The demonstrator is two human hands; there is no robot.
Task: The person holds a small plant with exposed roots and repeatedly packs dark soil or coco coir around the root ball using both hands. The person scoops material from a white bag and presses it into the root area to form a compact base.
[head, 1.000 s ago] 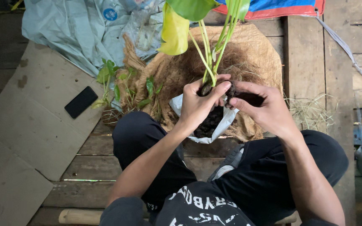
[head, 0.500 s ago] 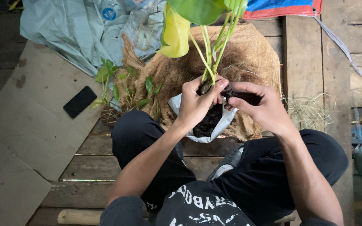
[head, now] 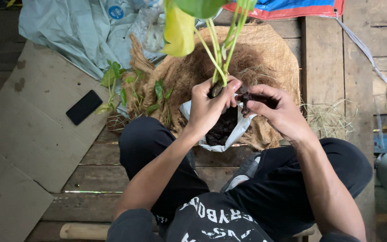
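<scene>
My left hand (head: 209, 105) grips the base of a leafy green plant (head: 218, 49) with long pale stems and a yellowing leaf, holding it upright over a white plastic bag (head: 238, 132) filled with dark soil. My right hand (head: 272, 110) is beside it, fingers pinched on a clump of dark soil (head: 246, 96) close to the plant's base. The bag rests on a mound of brown coconut fibre (head: 265, 58), in front of my crossed legs in black trousers.
Small green seedlings (head: 122, 89) lie on the fibre at left. A black phone (head: 84, 106) rests on flat cardboard (head: 27, 148). A pale plastic sheet (head: 77, 31) is at the back left, a wooden plank floor (head: 323, 67) at right, and a wooden handle (head: 83, 231) near my knee.
Both hands stay at the plant's base with only slight shifts; my right fingers have worked the soil a little closer to the stems.
</scene>
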